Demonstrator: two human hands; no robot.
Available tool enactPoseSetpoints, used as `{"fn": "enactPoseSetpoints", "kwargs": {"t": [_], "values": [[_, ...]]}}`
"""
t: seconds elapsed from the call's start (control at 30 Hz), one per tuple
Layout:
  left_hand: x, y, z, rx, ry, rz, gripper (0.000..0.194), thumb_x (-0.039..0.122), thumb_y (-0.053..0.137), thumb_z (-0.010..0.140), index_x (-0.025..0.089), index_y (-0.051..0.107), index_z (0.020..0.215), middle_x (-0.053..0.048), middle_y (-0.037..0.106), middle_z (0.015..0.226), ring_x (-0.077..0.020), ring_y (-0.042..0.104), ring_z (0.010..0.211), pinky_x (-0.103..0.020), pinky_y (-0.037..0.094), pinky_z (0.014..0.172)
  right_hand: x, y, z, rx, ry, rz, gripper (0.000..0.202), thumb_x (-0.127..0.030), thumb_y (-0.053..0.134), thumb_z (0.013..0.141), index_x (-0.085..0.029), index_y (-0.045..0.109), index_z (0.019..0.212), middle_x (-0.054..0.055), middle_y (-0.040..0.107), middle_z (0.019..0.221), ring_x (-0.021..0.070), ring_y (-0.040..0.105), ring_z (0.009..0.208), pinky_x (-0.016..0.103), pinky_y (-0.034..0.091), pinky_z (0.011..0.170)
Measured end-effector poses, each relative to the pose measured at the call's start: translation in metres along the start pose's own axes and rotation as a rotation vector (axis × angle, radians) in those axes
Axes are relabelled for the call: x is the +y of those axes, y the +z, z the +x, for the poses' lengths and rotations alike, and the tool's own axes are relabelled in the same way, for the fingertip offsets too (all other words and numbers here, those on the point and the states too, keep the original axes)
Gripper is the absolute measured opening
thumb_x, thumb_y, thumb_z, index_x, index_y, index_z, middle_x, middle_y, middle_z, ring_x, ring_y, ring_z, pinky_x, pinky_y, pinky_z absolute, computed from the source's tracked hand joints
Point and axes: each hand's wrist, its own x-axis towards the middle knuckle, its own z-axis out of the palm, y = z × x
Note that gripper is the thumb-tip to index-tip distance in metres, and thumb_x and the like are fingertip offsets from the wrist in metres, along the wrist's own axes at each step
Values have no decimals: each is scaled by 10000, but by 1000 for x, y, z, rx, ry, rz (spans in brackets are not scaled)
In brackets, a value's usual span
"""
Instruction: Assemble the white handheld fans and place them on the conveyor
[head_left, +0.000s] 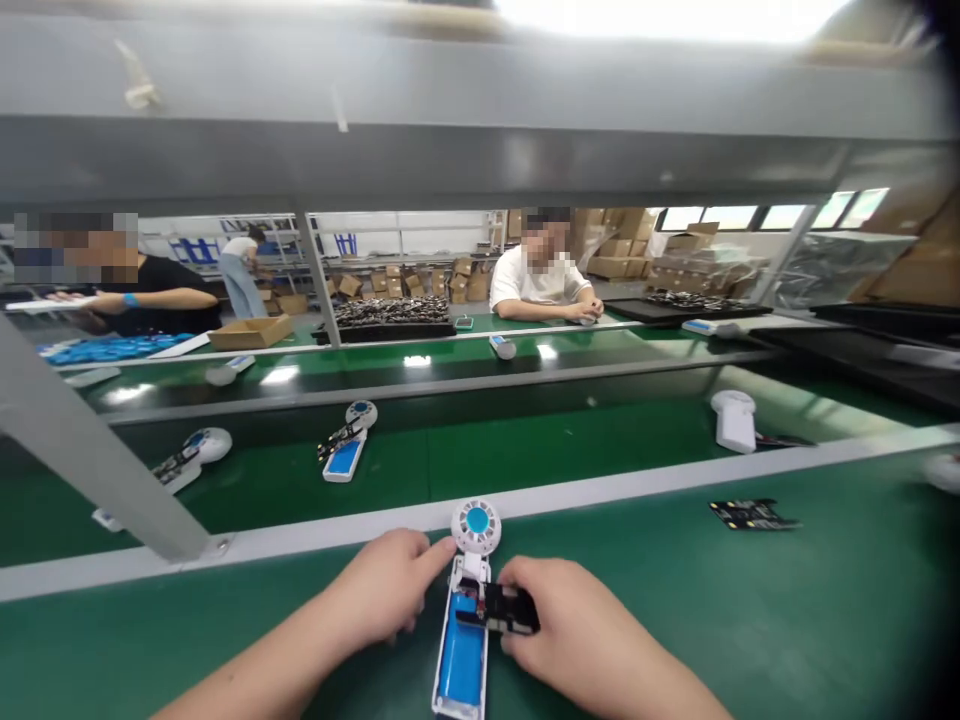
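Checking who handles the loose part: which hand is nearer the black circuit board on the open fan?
Right. The right hand has its fingers on the black circuit board, pressing it over the fan body. The left hand is across the fan, touching its round head.

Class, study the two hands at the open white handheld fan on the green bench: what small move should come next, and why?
Probably the right hand should press the black circuit board down into the open fan body. The board lies across the housing above the blue battery, seemingly unseated, while the left hand steadies the fan.
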Motion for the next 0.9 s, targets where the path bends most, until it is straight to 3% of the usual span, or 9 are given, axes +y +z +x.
{"fn": "enactPoseSetpoints", "kwargs": {"t": [0.07, 0.13, 0.23, 0.33, 0.43, 0.5, 0.57, 0.7, 0.9], "values": [[2, -1, -7, -160, -33, -37, 610, 730, 421, 823, 161, 512, 623, -49, 554, 523, -141, 514, 400, -204, 359, 315, -1, 2, 2, -53, 56, 227, 173, -26, 641, 784, -197, 669, 790, -32, 620, 685, 156, 561, 593, 207, 310, 517], [5, 2, -14, -278, -35, -90, 636, 743, 430, 806, 136, 566, 673, -63, 586, 569, -154, 553, 436, -217, 397, 338, -4, 8, 4, -95, 139, 539, 118, -150, 566, 884, -178, 678, 860, -10, 627, 696, 152, 557, 556, 195, 339, 486], [9, 12, -18, -207, 37, -166, 500, 643, 544, 783, 159, 572, 907, -34, 628, 757, -152, 599, 558, -209, 429, 393, -15, 20, 2, -104, 114, 791, 148, -206, 578, 846, -174, 690, 937, 11, 660, 782, 175, 608, 640, 196, 429, 539], [9, 18, -14, -67, 58, -222, 313, 411, 606, 741, 181, 525, 938, -9, 621, 811, -152, 604, 657, -219, 473, 478, -19, 26, -1, -105, 25, 656, 256, -149, 690, 724, -215, 722, 969, -14, 666, 817, 191, 625, 701, 195, 444, 577], [8, 17, -8, 7, 6, -277, 189, 281, 494, 713, 183, 503, 874, 13, 587, 711, -137, 576, 620, -207, 436, 488, -7, 23, 3, 103, 172, 334, 87, -255, 705, 844, -208, 742, 907, 7, 646, 735, 200, 604, 622, 225, 398, 517], [9, 15, -6, 52, -16, -293, 155, 275, 450, 717, 188, 490, 839, 28, 562, 659, -118, 536, 575, -193, 391, 479, 3, 21, 8, 228, 272, 122, 231, -322, 657, 933, -197, 729, 753, 29, 625, 651, 216, 595, 588, 250, 358, 498], [10, 15, -5, 83, -16, -297, 132, 288, 458, 720, 196, 475, 814, 38, 554, 639, -115, 529, 569, -194, 392, 489, 9, 24, 14, 221, 288, 11, 315, -258, 650, 934, -204, 691, 627, 30, 606, 594, 218, 587, 562, 256, 319, 483], [11, 15, 0, 58, -31, -325, 177, 284, 515, 659, 197, 478, 808, 31, 577, 628, -133, 563, 562, -211, 421, 486, 7, 36, 24, 178, 234, 86, 328, -85, 557, 870, -208, 665, 585, 8, 593, 558, 188, 570, 521, 234, 276, 461], [8, 10, 7, -167, -87, -443, 268, 259, 469, 589, 154, 545, 823, -77, 681, 795, -212, 682, 715, -309, 538, 609, 1, 41, 33, 150, 386, 324, 370, -169, 542, 942, -172, 654, 589, 6, 612, 544, 185, 597, 509, 206, 306, 436]]}}
